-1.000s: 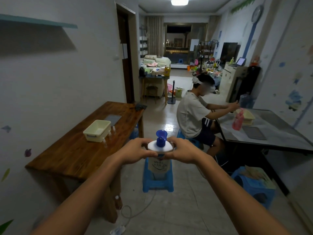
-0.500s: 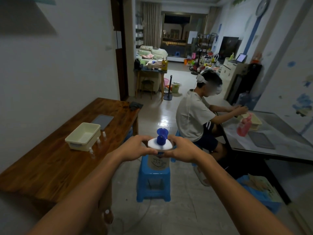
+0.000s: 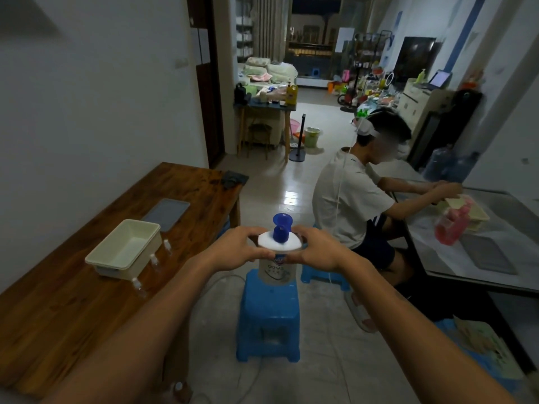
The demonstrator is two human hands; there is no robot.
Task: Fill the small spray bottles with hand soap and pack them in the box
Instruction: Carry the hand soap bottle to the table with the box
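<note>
With both your left hand (image 3: 242, 248) and right hand (image 3: 318, 249) still wrapped around the hand soap bottle (image 3: 278, 258) over the blue stool (image 3: 268, 313), you have stepped nearer the wooden table (image 3: 87, 287) at left, where the box (image 3: 125, 249) and small spray bottles (image 3: 153, 260) wait unfilled.

Walls: plain white wall (image 3: 87, 97), dark doorway (image 3: 208, 83).
Floor: pale glossy tiles (image 3: 274, 182).
Furniture: wooden table (image 3: 73, 301) left, blue stool (image 3: 268, 316) centre, glass-topped table (image 3: 495, 258) right.
Light: dim.
</note>
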